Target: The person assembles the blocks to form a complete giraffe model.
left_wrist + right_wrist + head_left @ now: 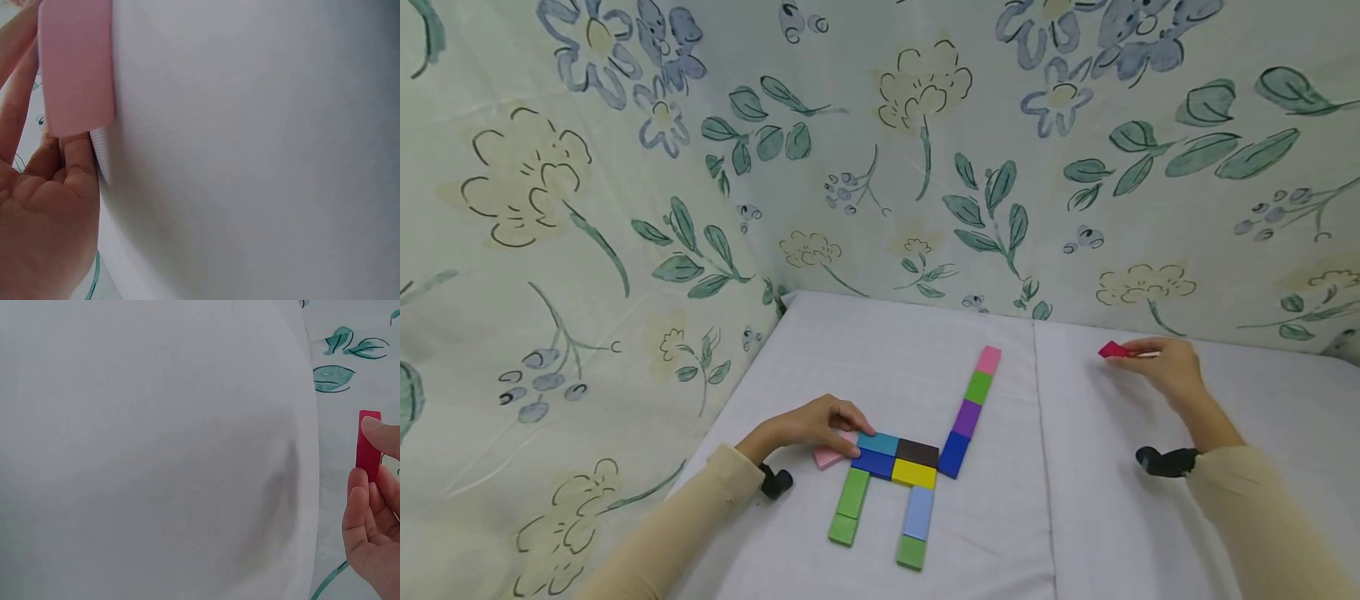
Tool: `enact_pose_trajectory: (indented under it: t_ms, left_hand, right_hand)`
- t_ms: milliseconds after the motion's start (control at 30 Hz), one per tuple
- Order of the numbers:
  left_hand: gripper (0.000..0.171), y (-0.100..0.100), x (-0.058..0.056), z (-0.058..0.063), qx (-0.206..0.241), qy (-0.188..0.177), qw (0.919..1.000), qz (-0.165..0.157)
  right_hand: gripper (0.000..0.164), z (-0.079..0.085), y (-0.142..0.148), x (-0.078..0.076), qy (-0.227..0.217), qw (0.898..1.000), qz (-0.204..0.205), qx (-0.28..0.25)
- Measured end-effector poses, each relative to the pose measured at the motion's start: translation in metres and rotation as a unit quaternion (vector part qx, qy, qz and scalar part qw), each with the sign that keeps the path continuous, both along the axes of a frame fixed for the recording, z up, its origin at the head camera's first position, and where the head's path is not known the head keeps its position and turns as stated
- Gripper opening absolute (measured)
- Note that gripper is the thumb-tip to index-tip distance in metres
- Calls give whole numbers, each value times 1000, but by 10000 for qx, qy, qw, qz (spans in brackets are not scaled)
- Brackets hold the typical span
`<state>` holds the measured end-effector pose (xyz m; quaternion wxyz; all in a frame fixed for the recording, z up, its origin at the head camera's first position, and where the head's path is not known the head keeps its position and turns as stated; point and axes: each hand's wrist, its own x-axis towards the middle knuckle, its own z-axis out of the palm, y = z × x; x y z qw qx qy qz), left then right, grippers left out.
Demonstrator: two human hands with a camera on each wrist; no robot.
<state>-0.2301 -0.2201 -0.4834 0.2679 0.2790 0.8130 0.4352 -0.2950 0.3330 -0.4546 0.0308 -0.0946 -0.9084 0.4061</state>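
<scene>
Flat coloured blocks form an animal-like figure on the white-covered table in the head view. My left hand [811, 423] is at its left end, index fingertip at the upper edge of a teal block [880, 443] and thumb at its left corner, beside a dark blue block [872, 463]. Partly under that hand lies a pink block [829, 457]; in the left wrist view, this pink block [78, 69] covers some fingers. Over the table's right side, my right hand [1165, 367] pinches a red block [369, 444] between thumb and fingers.
Brown [917, 452] and yellow [914, 473] blocks continue the figure's body. Green blocks [852, 493] and a light blue block [918, 512] run down from it. A slanted row with a purple block [967, 418] rises at right. Floral cloth [865, 233] hangs behind the table.
</scene>
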Motion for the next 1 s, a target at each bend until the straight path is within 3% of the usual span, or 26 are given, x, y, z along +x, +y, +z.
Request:
enact_pose_trajectory:
  t_ms: [167,633,1000]
  left_hand:
    - [32,0,1,2,-10,-8,10000,12]
    - [32,0,1,3,20,-15,10000,-26]
    - [31,0,-1,0,-73,-10,10000,52]
  right_hand:
    - [50,-1,-22,-7,71,9998,139,-101]
    - [47,-12,-83,-30,-279,9968,156,-736]
    - [46,-22,-116,-45,-365,9942,344,-955]
